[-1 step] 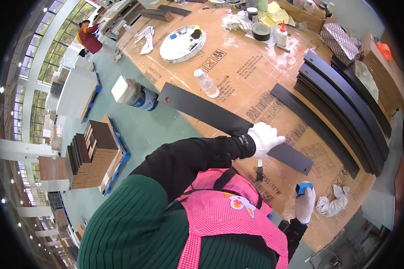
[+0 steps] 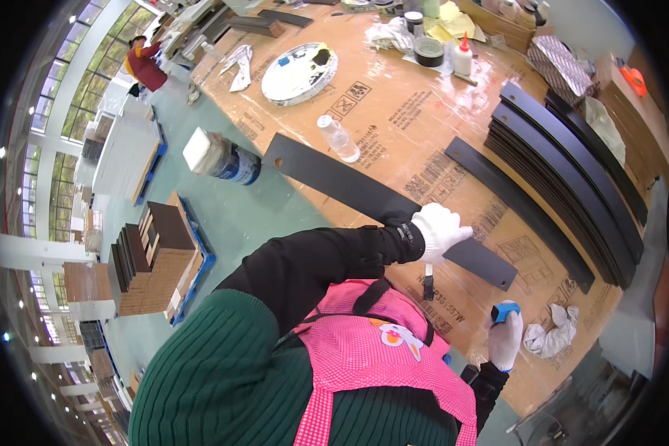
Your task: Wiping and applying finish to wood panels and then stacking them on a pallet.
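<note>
Brown and wide, the bench (image 2: 464,338) sits under the work. Closest, the right hand (image 2: 504,343) has its fingers closed on a small blue thing (image 2: 506,311), just beside a crumpled white cloth (image 2: 551,333). Next, the left hand (image 2: 438,229) lies across a long dark board (image 2: 342,178) slanting over the bench; whether its fingers pinch or only press, one cannot tell. Holding the board still seems to be the step now. The next move likely calls for a steady left hand while the right brings the blue thing near. Farther off stand a clear bottle (image 2: 338,139) and a paint-smeared round lid (image 2: 293,78).
</note>
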